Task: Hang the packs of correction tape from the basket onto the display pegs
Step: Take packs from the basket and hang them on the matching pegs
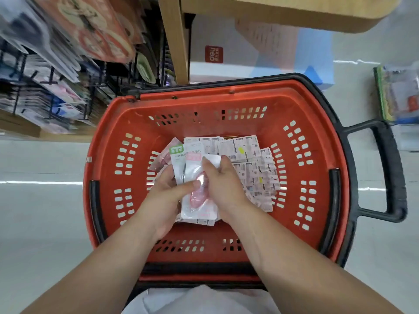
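— Down inside the red slotted plastic basket (204, 100), near its floor: whereabouts of the white card packs of pink correction tape (199, 211)?
— Gathered as a small stack, raised just above the loose face-down packs (251, 159) spread to the right. Clasped along the left edge by the left grip (166, 196), thumb across the clear blister; pinched at the far right corner by the right grip (223, 183), fingers curled over the top.
— Long axis?
— Running away from the body toward the basket's far wall, leaning a little left. Probably hang-hole end farthest, up by the green label (176, 150); too blurred to confirm.
— And the black wire display pegs (51, 75)?
— Up and to the left, beyond the basket's rim, well apart from the stack, already loaded with other goods. Nearer the left grip. Hence, most likely, a lift and a swing leftward, far end leading, with the right grip freed to peel off one pack.
— Risk?
— Glossy packs sliding within the stack during the turn.
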Tool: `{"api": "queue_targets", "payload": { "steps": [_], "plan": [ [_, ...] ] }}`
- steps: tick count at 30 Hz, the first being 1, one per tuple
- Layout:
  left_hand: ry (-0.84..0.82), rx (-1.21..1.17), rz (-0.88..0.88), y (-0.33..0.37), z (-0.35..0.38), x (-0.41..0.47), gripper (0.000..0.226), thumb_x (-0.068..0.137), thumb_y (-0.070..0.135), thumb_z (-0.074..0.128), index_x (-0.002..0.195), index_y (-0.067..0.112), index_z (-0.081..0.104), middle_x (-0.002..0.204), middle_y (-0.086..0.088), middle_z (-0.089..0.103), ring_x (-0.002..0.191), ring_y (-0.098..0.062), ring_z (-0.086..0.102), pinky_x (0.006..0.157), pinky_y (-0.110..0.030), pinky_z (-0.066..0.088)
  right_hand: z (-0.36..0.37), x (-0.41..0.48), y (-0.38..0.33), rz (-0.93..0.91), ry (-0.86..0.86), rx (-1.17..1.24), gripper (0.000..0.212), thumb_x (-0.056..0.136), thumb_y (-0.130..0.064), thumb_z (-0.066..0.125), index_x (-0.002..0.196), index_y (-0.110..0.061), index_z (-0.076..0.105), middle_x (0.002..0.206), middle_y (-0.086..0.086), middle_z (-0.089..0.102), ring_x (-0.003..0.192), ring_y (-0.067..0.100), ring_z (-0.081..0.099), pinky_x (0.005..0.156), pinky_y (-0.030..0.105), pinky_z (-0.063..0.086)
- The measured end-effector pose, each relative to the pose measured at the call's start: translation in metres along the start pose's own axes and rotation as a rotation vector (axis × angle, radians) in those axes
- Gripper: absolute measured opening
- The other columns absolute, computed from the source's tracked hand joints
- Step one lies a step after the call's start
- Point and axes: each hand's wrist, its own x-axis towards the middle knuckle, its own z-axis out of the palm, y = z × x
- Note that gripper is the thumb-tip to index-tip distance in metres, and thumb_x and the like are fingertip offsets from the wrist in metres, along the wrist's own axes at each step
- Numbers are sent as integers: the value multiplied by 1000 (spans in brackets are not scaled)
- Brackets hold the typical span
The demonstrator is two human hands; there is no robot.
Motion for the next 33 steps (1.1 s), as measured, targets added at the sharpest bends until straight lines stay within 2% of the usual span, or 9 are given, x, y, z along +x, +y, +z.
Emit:
{"api": "queue_targets", "payload": {
  "steps": [5, 10, 15, 20, 24, 26, 28, 31, 33],
  "plan": [
    [59, 161, -11, -14, -11, 17, 67, 78, -3, 81, 135, 24, 58, 123, -11, 75, 114, -32, 73, 95, -54, 59, 0, 22, 4, 71, -94, -142, 33, 102, -51, 49, 103, -19, 55, 96, 3, 66, 91, 24, 66, 81, 39, 52],
    [201, 295, -80, -13, -37, 28, 60, 81, -4, 82, 128, 29, 62, 111, 2, 79, 99, -19, 78, 75, -37, 62, -57, 77, 29, 103, 138, -491, 30, 97, -36, 62, 124, -24, 56, 111, 8, 66, 88, 27, 68, 74, 36, 55],
    [231, 326, -82, -9, -49, 28, 54, 84, -1, 82, 118, 35, 59, 108, 9, 75, 86, -2, 76, 58, -18, 57, -62, 87, 41, 120, -58, -766, 54, 92, -26, 72, 140, -24, 47, 91, 2, 64, 72, 20, 62, 58, 27, 43],
    [284, 336, -72, -8, -54, 27, 50, 84, -2, 81, 116, 31, 61, 107, 7, 77, 91, -9, 77, 62, -22, 59, -46, 87, 40, -2, -142, -716, 41, 92, -4, 62, 120, -32, 53, 67, -1, 53, 55, 23, 55, 48, 28, 42],
    [308, 332, -62, -7, -59, 27, 50, 84, 1, 82, 118, 31, 60, 112, 5, 78, 100, -16, 77, 76, -38, 62, -34, 81, 23, -14, -271, -659, 29, 100, -4, 49, 104, -19, 73, 89, -10, 61, 50, 4, 54, 47, 18, 42],
    [321, 330, -58, -5, -62, 26, 50, 85, 1, 82, 118, 31, 59, 116, 5, 76, 103, -16, 76, 78, -40, 62, -28, 80, 14, 8, -321, -622, 35, 101, -5, 45, 111, -20, 75, 113, -1, 67, 70, 15, 68, 65, 27, 53],
    [327, 325, -56, -2, -64, 23, 51, 86, 1, 80, 123, 29, 59, 117, 5, 76, 105, -17, 76, 78, -40, 62, -22, 82, 7, -19, -380, -598, 43, 98, 1, 46, 125, -22, 71, 125, 2, 66, 63, 14, 66, 55, 28, 50],
    [344, 318, -40, 1, -67, 15, 52, 87, 3, 81, 126, 30, 59, 117, 8, 76, 105, -15, 76, 76, -38, 62, -13, 92, 6, -166, -391, -740, 42, 95, 0, 61, 130, -21, 68, 100, 0, 68, 43, 1, 48, 44, 12, 36],
    [363, 325, -17, 4, -69, 12, 54, 86, 4, 82, 124, 35, 59, 115, 10, 75, 102, -13, 75, 72, -34, 61, -8, 96, 5, -248, -285, -787, 32, 90, -5, 70, 117, -21, 76, 81, -8, 62, 50, 2, 49, 50, 14, 39]
  ]
}}
